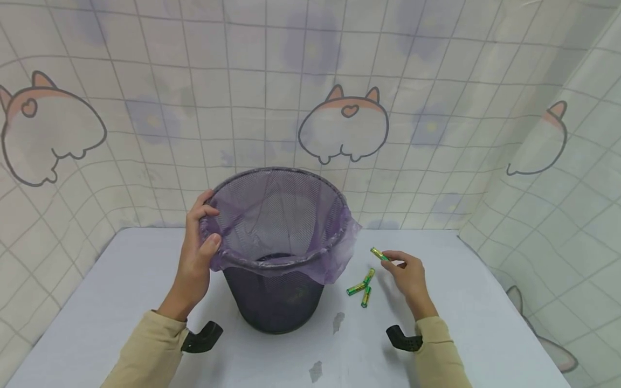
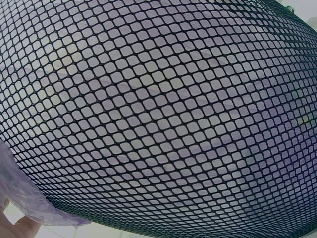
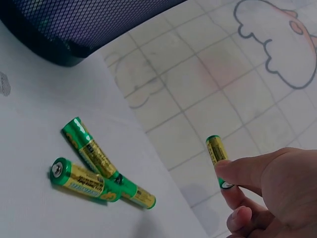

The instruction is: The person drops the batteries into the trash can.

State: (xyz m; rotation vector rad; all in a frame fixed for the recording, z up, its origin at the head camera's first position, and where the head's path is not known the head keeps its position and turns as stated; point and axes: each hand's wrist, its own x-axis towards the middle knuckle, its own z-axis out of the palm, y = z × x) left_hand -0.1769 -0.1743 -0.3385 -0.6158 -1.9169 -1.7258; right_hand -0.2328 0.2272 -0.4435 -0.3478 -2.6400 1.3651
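Note:
A black mesh wastebasket (image 1: 276,304) stands upright on the table, lined with a thin purple bag (image 1: 343,253) folded over its rim. My left hand (image 1: 191,269) grips the rim at the left side, fingers and thumb hooked over the bag's edge. To the right of the basket, my right hand (image 1: 409,275) pinches a green and gold battery (image 3: 216,149) near one end, between thumb and fingers. Close by, several matching batteries (image 3: 81,184) lie in a loose cluster on the table. Mesh fills nearly all of the left wrist view, with fingertips at its lower left corner.
The white table (image 1: 490,323) reaches back to a hanging grid-patterned curtain (image 1: 262,108) with cartoon animals. Two small grey patches (image 1: 338,322) mark the tabletop in front of the batteries. A black wrist mount (image 1: 202,338) juts from each sleeve.

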